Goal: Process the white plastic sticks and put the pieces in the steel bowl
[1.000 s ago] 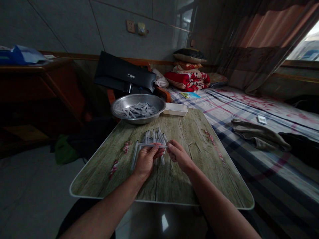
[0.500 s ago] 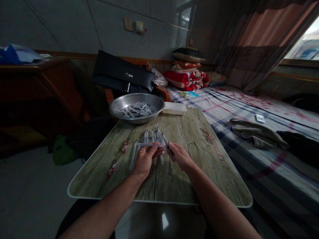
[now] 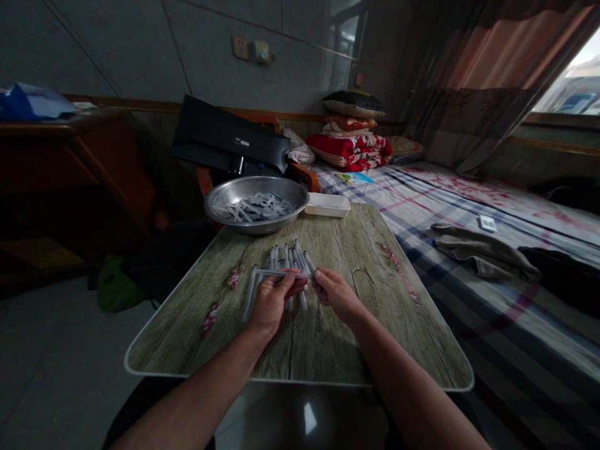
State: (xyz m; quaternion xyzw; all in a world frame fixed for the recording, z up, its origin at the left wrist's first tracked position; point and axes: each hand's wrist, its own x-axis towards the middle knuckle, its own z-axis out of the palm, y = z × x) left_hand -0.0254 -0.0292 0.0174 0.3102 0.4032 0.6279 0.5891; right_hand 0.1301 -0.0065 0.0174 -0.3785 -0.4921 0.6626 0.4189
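Note:
My left hand point(image 3: 272, 301) and my right hand point(image 3: 334, 294) hold a thin, transparent plastic tube point(image 3: 284, 273) level across the table, the left around its middle and the right pinching its right end. Beneath and beyond my hands lies a bundle of similar tubes point(image 3: 285, 255), side by side and pointing away from me. Part of the bundle is hidden by my fingers. Another tube point(image 3: 249, 294) lies slanted just left of my left hand. All of this rests on a wood-patterned tabletop point(image 3: 328, 344).
A steel bowl point(image 3: 255, 225) holding white strips point(image 3: 257, 208) stands at the far edge of the table, next to a white plastic tray point(image 3: 327, 205). A checked bedspread point(image 3: 422, 281) lies to the right, and a black flat object point(image 3: 229, 140) leans behind the bowl.
The whole view has shifted slightly as my head moved. My hands still hold the same tube in about the same place.

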